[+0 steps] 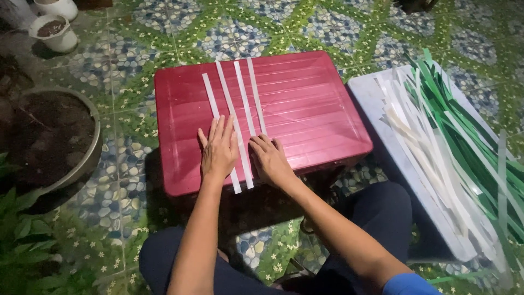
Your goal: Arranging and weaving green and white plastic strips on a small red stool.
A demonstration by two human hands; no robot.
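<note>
Several white paper strips (239, 95) lie side by side, running away from me, on a red plastic lid-like surface (311, 104). My left hand (218, 148) lies flat, fingers together, pressing on the near ends of the left strips. My right hand (271, 159) rests next to it with its fingers curled on the near ends of the right strips. Neither hand grips anything that I can see.
A pale grey tray (371, 95) at the right holds many loose white (426, 158) and green strips (464, 131). A large soil-filled pot (49, 139) stands at the left, two small white pots (54, 30) at top left, leafy plants (24, 240) at bottom left. Patterned tile floor lies all around.
</note>
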